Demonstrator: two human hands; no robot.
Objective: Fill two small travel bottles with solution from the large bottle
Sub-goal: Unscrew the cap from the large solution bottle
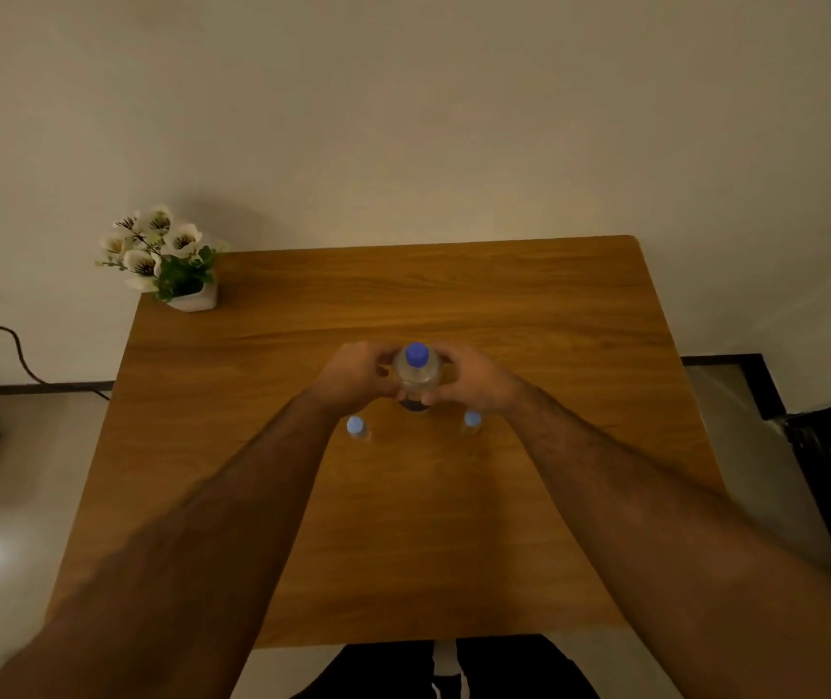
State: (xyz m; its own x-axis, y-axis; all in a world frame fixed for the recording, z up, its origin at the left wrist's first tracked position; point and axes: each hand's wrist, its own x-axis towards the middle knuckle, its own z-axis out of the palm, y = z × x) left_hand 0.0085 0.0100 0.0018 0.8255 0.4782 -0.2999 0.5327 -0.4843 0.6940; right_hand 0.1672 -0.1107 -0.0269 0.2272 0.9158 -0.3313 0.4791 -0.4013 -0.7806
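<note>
The large bottle [417, 378] stands upright near the middle of the desk [529, 315], its blue cap [416, 354] on. The left hand [352, 378] wraps its body from nine o'clock and the right hand [476, 383] from three o'clock, so both hands are clasped around it, fingers curled to the far side.

The two small travel bottles stand on the desk toward the person from it: the left travel bottle [356, 428] at about seven o'clock of the large bottle, the right travel bottle [472, 422] at about five o'clock, partly hidden under the right wrist. Both have pale blue caps on; nothing looks filled yet, though the view is too soft to tell their contents.

The large bottle looks like clear, thin plastic holding liquid, so it is probably fairly heavy and a little yielding; a hard squeeze once uncapped could push solution out. A hold around the mid-body with one hand, leaving the other free for the cap, seems soundest. The travel bottles look light and easy to tip, so each will likely need steadying at its body while pouring.

A potted flower plant [166, 259] sits at the desk's far left corner, well apart.
</note>
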